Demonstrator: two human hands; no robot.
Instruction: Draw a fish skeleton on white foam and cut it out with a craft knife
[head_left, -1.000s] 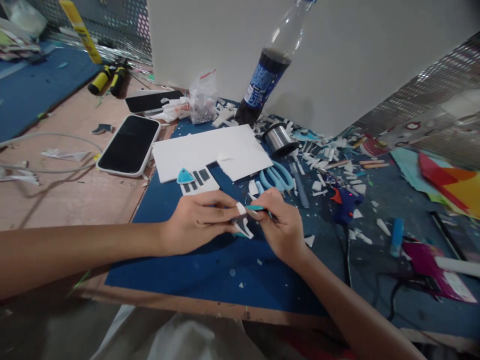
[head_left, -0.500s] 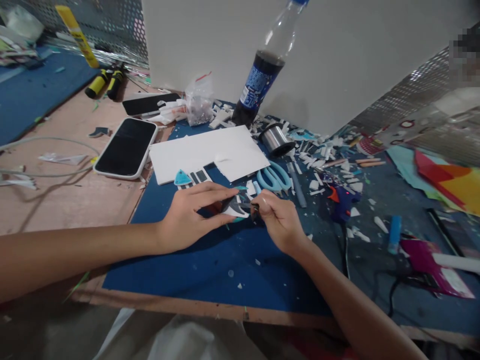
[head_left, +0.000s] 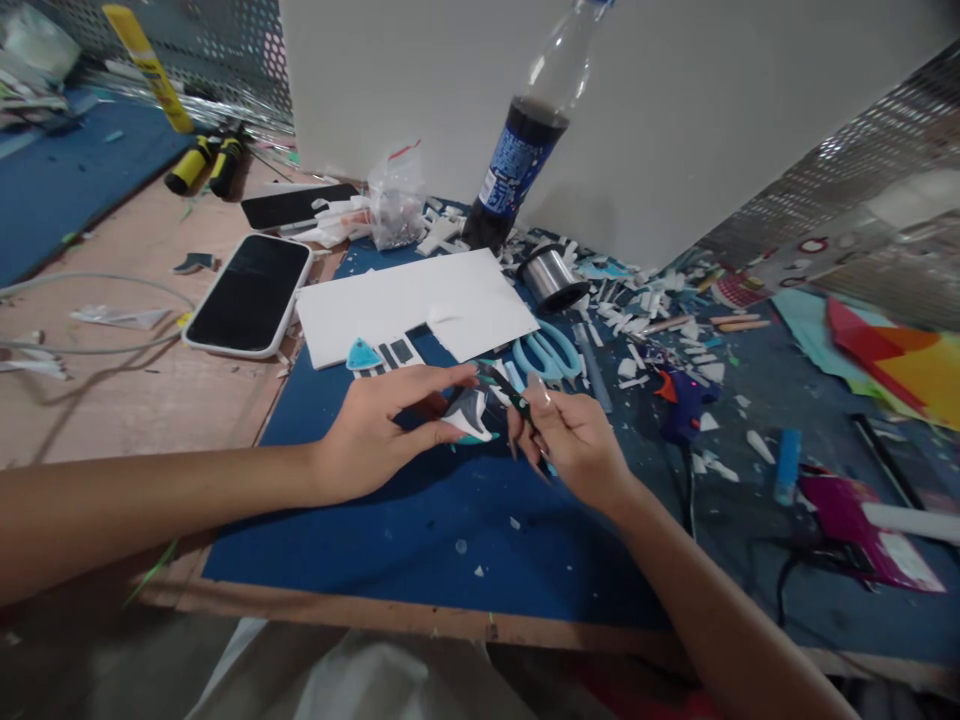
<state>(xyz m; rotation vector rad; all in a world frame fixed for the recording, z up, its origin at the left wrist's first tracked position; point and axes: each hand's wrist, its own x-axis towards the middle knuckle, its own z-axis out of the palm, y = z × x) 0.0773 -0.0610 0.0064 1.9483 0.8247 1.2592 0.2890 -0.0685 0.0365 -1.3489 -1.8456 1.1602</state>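
Observation:
My left hand [head_left: 379,430] pinches a small grey-and-white foam piece [head_left: 466,412] with teal edges between thumb and fingers, above the blue mat [head_left: 420,540]. To its right, my right hand [head_left: 574,440] is closed on a slim dark tool [head_left: 512,393], whose far end points up-left toward the left fingertips. Whether the tool touches the piece I cannot tell. Behind the hands lie light-blue scissors [head_left: 551,358] and a white board [head_left: 405,305]. A striped piece with a blue triangle [head_left: 363,354] rests just beyond my left hand.
A dark-drink bottle [head_left: 517,160] and a wire spool [head_left: 553,278] stand behind, among many white scraps. At left are a phone [head_left: 249,295] and yellow-black pliers [head_left: 208,163]. A glue gun [head_left: 684,405] with its cord lies at right, near a purple packet [head_left: 862,530].
My right hand has moved slightly right and turned, its fingers less tightly curled, and more of the dark tool shows. My left hand stays nearly in place, still holding the foam piece.

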